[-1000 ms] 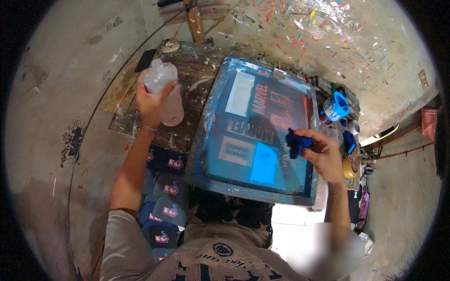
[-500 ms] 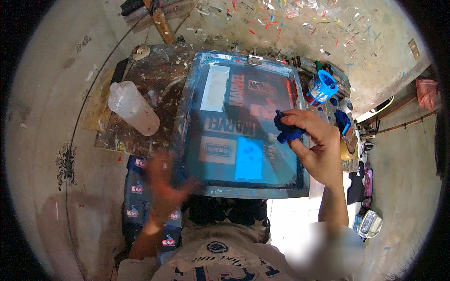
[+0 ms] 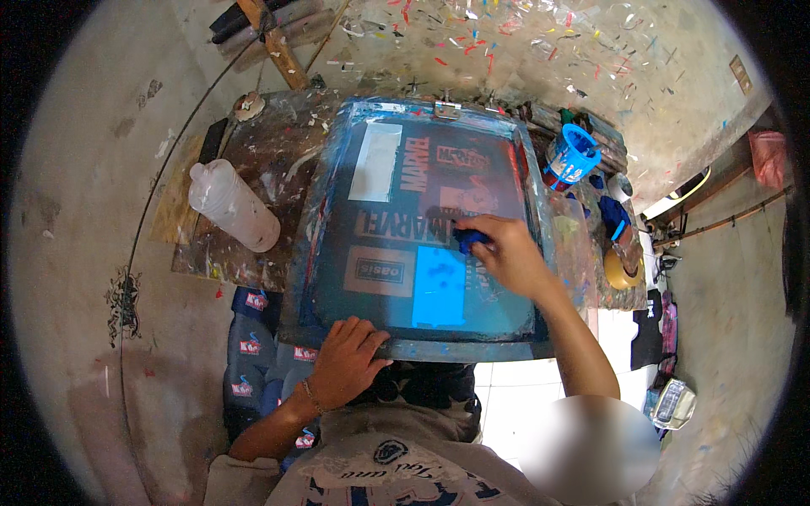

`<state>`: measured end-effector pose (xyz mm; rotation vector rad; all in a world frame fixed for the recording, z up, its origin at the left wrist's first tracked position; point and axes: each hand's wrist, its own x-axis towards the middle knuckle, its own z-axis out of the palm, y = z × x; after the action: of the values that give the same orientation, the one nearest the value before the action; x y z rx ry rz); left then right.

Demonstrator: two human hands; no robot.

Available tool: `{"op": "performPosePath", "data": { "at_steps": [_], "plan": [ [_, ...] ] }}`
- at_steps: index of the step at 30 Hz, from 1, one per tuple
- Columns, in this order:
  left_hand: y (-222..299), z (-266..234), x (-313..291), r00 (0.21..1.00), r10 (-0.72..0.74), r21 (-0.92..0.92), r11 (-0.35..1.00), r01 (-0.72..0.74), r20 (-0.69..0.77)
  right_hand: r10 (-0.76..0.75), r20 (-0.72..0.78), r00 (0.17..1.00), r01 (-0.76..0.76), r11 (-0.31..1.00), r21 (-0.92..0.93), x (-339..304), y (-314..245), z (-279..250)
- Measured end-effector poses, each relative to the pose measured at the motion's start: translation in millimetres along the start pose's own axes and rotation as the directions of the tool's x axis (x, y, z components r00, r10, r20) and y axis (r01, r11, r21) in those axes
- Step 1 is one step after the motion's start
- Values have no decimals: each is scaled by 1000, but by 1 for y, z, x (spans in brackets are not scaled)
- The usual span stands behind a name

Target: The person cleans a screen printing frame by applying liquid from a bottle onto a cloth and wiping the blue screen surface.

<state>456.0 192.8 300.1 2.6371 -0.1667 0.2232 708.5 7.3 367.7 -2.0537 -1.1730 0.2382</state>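
Observation:
A screen printing frame (image 3: 447, 349) with blue-stained edges lies on the worktable, its mesh carrying several stencil designs. Pressed against the mesh, right of centre, is a bunched dark blue cloth (image 3: 469, 241), with my right hand (image 3: 510, 255) closed around it. Just below the cloth, a bright blue rectangle (image 3: 439, 291) shows on the screen. My left hand (image 3: 346, 361) grips the frame's near edge at the left, fingers over the top and thumb at the front side. A pale rectangular patch (image 3: 376, 162) covers the upper left of the mesh.
Left of the frame stands a translucent plastic bottle (image 3: 236, 207) on the paint-stained table (image 3: 287, 135). To the right are a blue tub (image 3: 574, 156), a tape roll (image 3: 623, 268) and a dark blue rag (image 3: 612, 218). A metal hinge clamp (image 3: 447, 110) sits at the frame's far edge.
My right hand has brought the blue cloth left and down onto the mesh. My left hand, blurred before, now rests on the frame's near edge.

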Motion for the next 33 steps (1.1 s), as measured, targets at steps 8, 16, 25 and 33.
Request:
{"op": "performPosePath", "data": {
  "at_steps": [8,16,25,33],
  "plan": [
    [0,-4,1,1000,23,-35,999,-23,-11,-222,320,921,308,919,-248,-40,32,67],
    [-2,3,-1,999,33,-47,998,-33,-6,-227,236,945,282,930,-235,-20,48,66],
    [-10,17,-4,1000,3,-92,996,-3,1,-278,324,904,333,934,-127,-33,53,64],
    [-11,23,-8,1000,-21,-87,996,21,11,-109,264,958,88,992,89,-44,35,49]
  ]
}}
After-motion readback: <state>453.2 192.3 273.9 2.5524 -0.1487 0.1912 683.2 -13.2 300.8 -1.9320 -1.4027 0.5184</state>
